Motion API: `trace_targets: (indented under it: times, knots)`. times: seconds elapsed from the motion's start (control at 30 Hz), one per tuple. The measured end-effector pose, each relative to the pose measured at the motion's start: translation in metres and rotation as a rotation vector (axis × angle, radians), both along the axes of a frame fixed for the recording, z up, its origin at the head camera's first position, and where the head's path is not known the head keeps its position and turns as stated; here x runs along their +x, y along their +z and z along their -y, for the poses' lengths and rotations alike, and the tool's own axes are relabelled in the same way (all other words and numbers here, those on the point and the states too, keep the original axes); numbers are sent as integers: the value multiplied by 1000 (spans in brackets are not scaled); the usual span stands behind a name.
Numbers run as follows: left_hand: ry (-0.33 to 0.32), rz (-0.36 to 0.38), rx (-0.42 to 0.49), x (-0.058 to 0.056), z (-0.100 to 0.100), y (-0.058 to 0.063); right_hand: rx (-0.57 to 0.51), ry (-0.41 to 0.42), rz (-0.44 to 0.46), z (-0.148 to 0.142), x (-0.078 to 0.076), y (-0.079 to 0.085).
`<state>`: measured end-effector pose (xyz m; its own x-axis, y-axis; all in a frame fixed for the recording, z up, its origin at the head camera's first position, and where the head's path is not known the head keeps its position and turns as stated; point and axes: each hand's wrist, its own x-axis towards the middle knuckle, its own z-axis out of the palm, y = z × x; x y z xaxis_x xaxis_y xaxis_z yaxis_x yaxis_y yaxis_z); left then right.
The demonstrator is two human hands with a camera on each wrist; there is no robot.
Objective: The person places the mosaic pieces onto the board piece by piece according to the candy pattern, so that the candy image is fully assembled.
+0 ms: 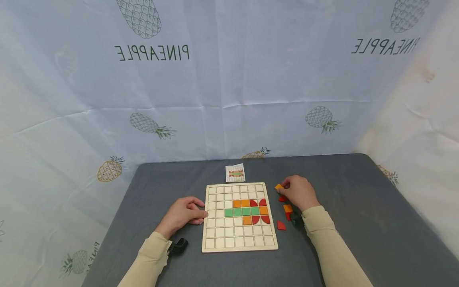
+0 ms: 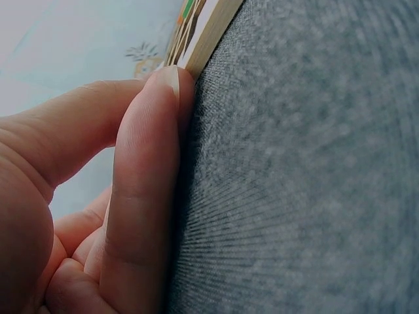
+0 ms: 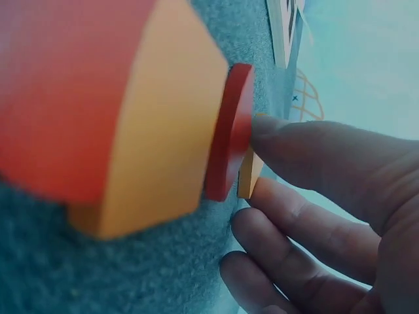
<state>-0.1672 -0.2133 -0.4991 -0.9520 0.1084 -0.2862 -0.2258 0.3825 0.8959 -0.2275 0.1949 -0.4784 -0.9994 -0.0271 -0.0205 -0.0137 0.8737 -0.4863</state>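
A square wooden grid board (image 1: 215, 243) lies on the table with green, orange and red tiles in its cells. My left hand (image 1: 184, 213) rests at its left edge, loosely bent fingers and thumb touching the rim; the left wrist view shows the fingertips against the board's side (image 2: 213, 39). Right of the board, my right hand (image 1: 299, 192) pinches an orange square tile (image 1: 278, 186) between thumb and fingers. In the right wrist view this orange tile (image 3: 247, 175) stands just behind a red tile (image 3: 230, 134).
Beside the right hand lie loose tiles: an orange one (image 1: 288, 208), a red one partly under it (image 1: 288, 216), and a red quarter-round (image 1: 281, 225). A small pattern card (image 1: 235, 173) lies behind the board. The grey table (image 1: 172, 175) ends at a pineapple-print cloth (image 1: 229, 79).
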Motion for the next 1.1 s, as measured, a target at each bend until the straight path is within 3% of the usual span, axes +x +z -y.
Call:
trace_targets:
  times: [0.33, 0.67, 0.87, 1.1]
  knots:
    - [-10, -1, -3, -1, -1, 0, -40, 27, 15, 3, 16, 13]
    - [-6, 2, -8, 0, 2, 2, -38, 255, -80, 53, 52, 21]
    - [-3, 5, -3, -1, 4, 2, 4, 430, -165, 83, 67, 16]
    - [-4, 6, 2, -1, 3, 1, 12, 486, -189, 100, 76, 10]
